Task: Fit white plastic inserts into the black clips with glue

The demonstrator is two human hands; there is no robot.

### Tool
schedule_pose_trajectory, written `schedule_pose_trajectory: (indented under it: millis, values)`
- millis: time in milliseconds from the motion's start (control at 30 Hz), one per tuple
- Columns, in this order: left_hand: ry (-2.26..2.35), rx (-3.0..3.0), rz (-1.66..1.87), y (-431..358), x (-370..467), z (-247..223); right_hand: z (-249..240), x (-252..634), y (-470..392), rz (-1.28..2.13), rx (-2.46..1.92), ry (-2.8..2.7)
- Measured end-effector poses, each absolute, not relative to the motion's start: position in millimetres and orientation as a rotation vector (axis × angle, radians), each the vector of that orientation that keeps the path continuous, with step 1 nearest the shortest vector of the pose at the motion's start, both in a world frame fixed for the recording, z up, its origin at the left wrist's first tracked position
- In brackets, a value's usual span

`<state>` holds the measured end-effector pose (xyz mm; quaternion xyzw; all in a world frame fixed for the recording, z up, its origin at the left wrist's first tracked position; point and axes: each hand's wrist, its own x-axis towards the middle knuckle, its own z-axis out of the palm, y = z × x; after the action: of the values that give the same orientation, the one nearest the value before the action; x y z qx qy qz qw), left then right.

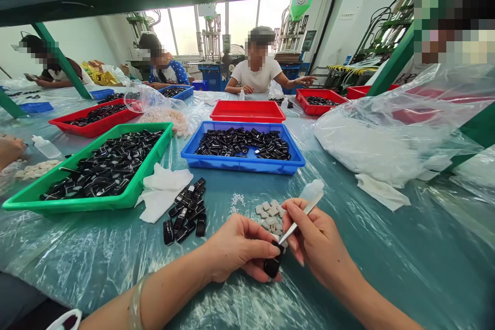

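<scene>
My left hand (243, 250) pinches a small black part (273, 263) between thumb and fingers, above the plastic-covered table. In my right hand (309, 227) are white tweezers (301, 218), their tip touching the upper end of the black part. A translucent bottle (312, 191) shows just behind the right fingers; whether they touch it I cannot tell. Beyond my hands lie pale flat pieces (270, 210) and tiny white bits (237, 202). A pile of black parts (187, 211) is left of them, beside a white cloth (164, 188).
A green tray (154, 165) and a blue tray (243, 165), both with black parts, stand farther back. Behind them is a red tray (247, 111). A large clear bag (371, 139) lies at the right. Several people sit around the table; a person's hand (11, 149) is at the left edge.
</scene>
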<state>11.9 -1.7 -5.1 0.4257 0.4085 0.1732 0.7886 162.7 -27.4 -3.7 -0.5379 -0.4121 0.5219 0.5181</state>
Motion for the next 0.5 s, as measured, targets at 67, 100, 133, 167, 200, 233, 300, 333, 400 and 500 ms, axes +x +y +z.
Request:
schedule_pose_trajectory:
  millis: [67, 100, 133, 167, 200, 233, 300, 333, 400, 500]
  values:
    - [0.881, 0.915, 0.374, -1.7, 11.7, -5.3, -3.7, 162.7, -27.6, 1.252, -1.296, -0.989]
    - [0.88, 0.913, 0.374, -1.7, 11.7, -5.4, -3.7, 162.7, -27.6, 1.251, -1.299, -0.988]
    - [0.879, 0.914, 0.375, -1.6, 11.7, -5.5, -3.9, 162.7, -27.7, 1.251, -1.298, -0.987]
    - [0.879, 0.912, 0.376, -1.5, 11.7, -5.6, -4.2, 162.8, -27.6, 1.251, -1.295, -0.988]
    - [0.878, 0.912, 0.376, -1.5, 11.8, -5.7, -4.5, 162.9, -27.6, 1.252, -1.289, -0.991]
    - [0.877, 0.912, 0.379, -1.4, 11.9, -5.9, -5.0, 163.0, -27.6, 1.252, -1.284, -0.996]
    - [0.879, 0.914, 0.381, -1.2, 12.0, -6.4, -5.9, 163.2, -27.6, 1.252, -1.273, -1.003]
    - [0.879, 0.918, 0.379, -1.2, 12.1, -6.8, -6.3, 163.2, -27.6, 1.253, -1.268, -1.005]
    - [0.87, 0.93, 0.376, -1.3, 11.8, -7.7, -6.9, 163.1, -27.7, 1.252, -1.267, -1.007]
    - [0.856, 0.939, 0.376, -1.2, 11.1, -8.4, -6.9, 162.6, -27.5, 1.249, -1.274, -1.011]
